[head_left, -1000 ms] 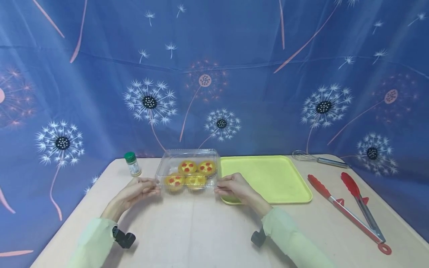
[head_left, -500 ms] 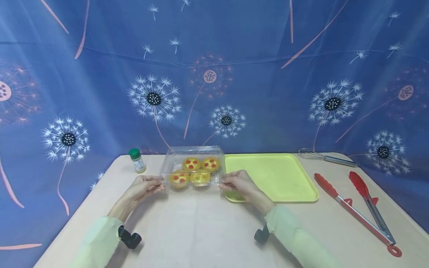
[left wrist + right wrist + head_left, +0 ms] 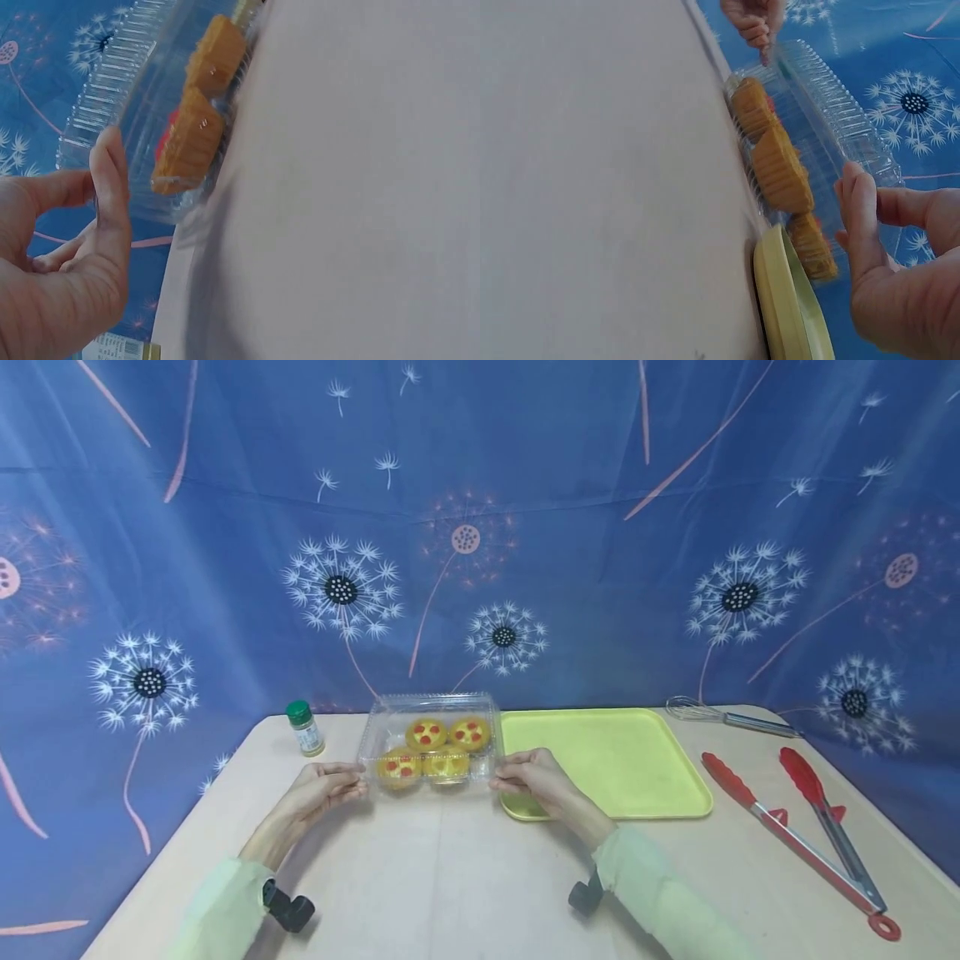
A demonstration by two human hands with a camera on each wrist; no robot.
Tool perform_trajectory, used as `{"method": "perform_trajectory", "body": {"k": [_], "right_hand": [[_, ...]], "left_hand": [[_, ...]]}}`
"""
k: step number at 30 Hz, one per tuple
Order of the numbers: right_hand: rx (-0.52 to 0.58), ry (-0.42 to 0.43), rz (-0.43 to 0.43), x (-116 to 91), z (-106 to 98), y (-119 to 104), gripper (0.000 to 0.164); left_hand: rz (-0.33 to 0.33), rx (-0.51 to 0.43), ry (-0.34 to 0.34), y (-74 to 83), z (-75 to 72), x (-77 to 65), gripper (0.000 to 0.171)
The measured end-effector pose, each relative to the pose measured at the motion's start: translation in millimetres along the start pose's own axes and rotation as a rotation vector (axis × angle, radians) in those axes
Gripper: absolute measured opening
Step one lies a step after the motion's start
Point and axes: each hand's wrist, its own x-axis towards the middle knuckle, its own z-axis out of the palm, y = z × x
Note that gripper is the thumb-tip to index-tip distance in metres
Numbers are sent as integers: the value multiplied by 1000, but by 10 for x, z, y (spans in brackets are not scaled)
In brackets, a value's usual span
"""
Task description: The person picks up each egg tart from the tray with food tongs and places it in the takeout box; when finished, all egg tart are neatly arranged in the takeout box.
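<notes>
A clear plastic clamshell container (image 3: 384, 737) sits at the back of the table, with several yellow tarts (image 3: 426, 735) topped with red pieces inside. My left hand (image 3: 318, 789) pinches its left front corner between thumb and fingers. At the opposite front corner, my right hand (image 3: 546, 781) has the same kind of pinch. The left wrist view shows the thumb and fingers of my left hand (image 3: 82, 277) on the clear edge. In the right wrist view my right hand (image 3: 907, 277) grips the rim above the tarts (image 3: 780, 169). Whether the lid is fully closed I cannot tell.
A yellow tray (image 3: 600, 760) lies immediately right of the container. Behind my left hand stands a green-capped shaker bottle (image 3: 306, 731). Farther right are a whisk (image 3: 738, 720) and red-tipped tongs (image 3: 813, 856). A blue dandelion-print cloth (image 3: 570, 568) hangs behind the table.
The head view has shifted slightly, carrying the whole scene a little to the right. Both hands stay at the container's front corners, and the tarts stay inside.
</notes>
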Motion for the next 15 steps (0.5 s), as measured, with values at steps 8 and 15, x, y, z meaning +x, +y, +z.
{"method": "perform_trajectory", "body": {"k": [8,15], "right_hand": [[9,-48,7,-27,36,94,45],[-70,-38,13,-36,104,90,47]], "left_hand": [[-11,56,-18,-87,-61,-57,50],[-25,213,43,-54,-69,-158,52]]}}
